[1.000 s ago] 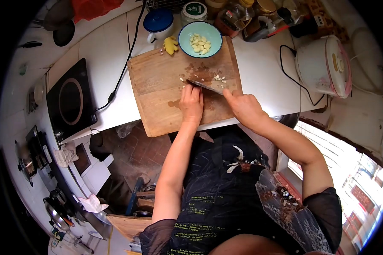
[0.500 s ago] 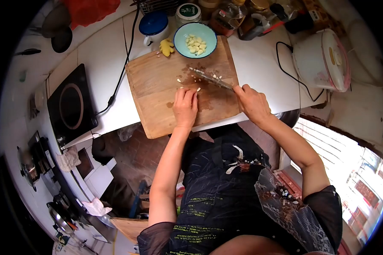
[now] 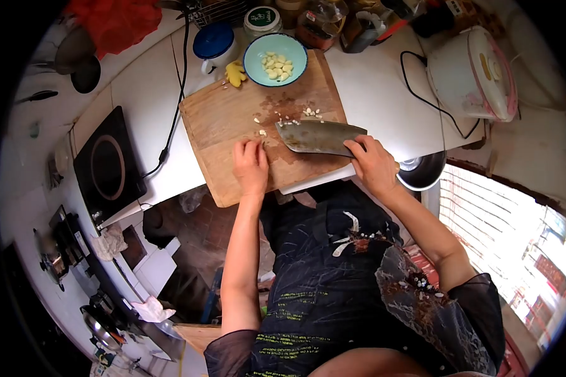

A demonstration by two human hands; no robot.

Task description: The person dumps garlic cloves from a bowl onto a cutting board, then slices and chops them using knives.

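My right hand (image 3: pixel 374 164) is closed round the handle of a cleaver (image 3: pixel 317 137), whose broad blade lies nearly flat over the right part of the wooden cutting board (image 3: pixel 217 122). My left hand (image 3: pixel 251 166) rests on the board left of the blade, its fingers curled together; whether they hold anything is hidden. Just above these fingertips is a small garlic piece (image 3: pixel 262 133). More chopped bits (image 3: pixel 311 112) lie beyond the blade's far edge. At the board's back edge, a light green bowl (image 3: pixel 252 69) holds several peeled garlic cloves (image 3: pixel 276 65), with yellow ginger (image 3: pixel 235 74) beside it.
Behind the board stand a mug with a blue lid (image 3: pixel 214 41), a jar (image 3: pixel 262 21) and several bottles. A black cooktop (image 3: pixel 110 163) is at the left, its cord running along the counter. To the right are a rice cooker (image 3: pixel 462 75) and a dark metal bowl (image 3: pixel 428 171).
The cleaver has turned from edge-down to nearly flat, showing its broad side. My left hand has drawn back from the blade to the left. The whole view has shifted slightly.
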